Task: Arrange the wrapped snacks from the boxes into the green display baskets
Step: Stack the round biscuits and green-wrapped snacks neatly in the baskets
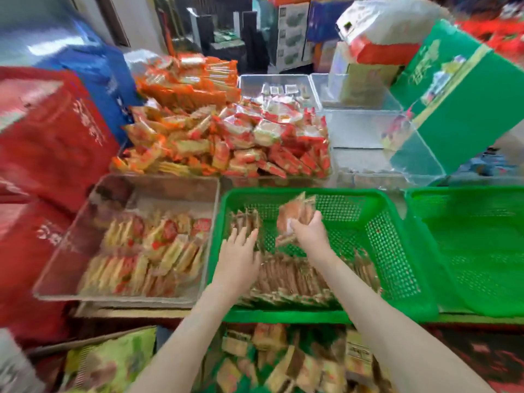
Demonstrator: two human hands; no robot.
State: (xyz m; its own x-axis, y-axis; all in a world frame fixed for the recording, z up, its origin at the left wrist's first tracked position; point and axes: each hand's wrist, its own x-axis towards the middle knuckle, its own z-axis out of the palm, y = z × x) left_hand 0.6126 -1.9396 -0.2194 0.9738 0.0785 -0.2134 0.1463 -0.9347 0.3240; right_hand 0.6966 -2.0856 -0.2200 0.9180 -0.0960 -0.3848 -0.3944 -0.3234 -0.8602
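A green display basket [391, 251] sits in front of me with a row of brown wrapped snacks [286, 282] laid along its near side. A few more stand upright at its far left [244, 219]. My left hand [239, 251] lies with straight fingers against those upright snacks. My right hand [307, 229] grips a bunch of orange-brown wrapped snacks [295, 214] above the basket's middle. Below the basket, a box [272, 361] holds more wrapped snacks. A second green basket [482, 251] stands to the right. The picture is blurred.
A clear tray [71, 251] of yellow and red snacks sits left of the basket. Behind are heaps of orange packets [226, 140] and clear bins [368, 131]. Red boxes [48, 143] stand at the left, a green box [459, 103] at the back right.
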